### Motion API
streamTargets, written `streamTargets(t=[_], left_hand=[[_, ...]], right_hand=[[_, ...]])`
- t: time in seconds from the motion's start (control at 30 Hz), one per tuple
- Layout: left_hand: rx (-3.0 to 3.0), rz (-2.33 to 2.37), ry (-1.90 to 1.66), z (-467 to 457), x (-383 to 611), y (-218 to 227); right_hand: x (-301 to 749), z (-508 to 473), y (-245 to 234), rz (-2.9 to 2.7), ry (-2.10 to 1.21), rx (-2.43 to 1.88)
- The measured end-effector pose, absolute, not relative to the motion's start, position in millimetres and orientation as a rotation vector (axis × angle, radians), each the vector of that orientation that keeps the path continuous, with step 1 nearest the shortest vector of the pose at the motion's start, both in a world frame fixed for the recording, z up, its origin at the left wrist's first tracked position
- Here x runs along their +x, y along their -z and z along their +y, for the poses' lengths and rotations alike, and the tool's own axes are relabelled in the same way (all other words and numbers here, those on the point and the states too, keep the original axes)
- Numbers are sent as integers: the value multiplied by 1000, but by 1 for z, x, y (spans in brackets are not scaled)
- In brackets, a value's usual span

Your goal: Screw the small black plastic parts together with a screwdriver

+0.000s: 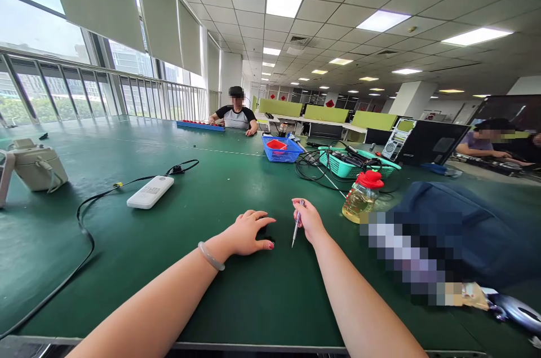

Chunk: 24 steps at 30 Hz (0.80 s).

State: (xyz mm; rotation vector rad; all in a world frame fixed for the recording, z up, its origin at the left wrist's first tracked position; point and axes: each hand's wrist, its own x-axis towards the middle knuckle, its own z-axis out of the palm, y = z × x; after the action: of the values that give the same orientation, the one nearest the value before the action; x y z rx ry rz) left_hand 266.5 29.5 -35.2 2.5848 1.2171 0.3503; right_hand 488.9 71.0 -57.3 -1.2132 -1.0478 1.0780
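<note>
My left hand (247,234) rests on the green table with thumb and fingers around a small black object (265,229). Most of that object is hidden beneath the hand, so its kind is unclear. A pale bangle (211,257) circles the left wrist. My right hand (310,220) is closed around a slim screwdriver (296,228) with a clear handle. Its thin tip points down toward the tabletop, to the right of the black object and apart from it.
A white power bank (151,192) and black cable (87,234) lie left. Ahead stand a blue basket (282,152) and a teal basket (338,166) of cables. A red-lidded bottle (359,203) and dark blue bag (460,234) are right. A person (236,115) sits across the table.
</note>
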Motion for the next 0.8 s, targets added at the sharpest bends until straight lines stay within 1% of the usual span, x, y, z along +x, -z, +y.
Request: streamTargets(t=[0.33,0.47,0.6,0.8], left_hand=[[2636,1422,-398,12,278,34],[2599,1521,-377,-1,263,35],[2521,1622,-396,-13,217,40],[2420,1907,-390,-6,110,39]], right_hand=[[490,71,57,-1026,-1091,-1202],[491,73,58,-1027,-1089,-1209],[490,74,58,-1035,-1099,-1221],[486,74,56,-1036,-1128,-1202]])
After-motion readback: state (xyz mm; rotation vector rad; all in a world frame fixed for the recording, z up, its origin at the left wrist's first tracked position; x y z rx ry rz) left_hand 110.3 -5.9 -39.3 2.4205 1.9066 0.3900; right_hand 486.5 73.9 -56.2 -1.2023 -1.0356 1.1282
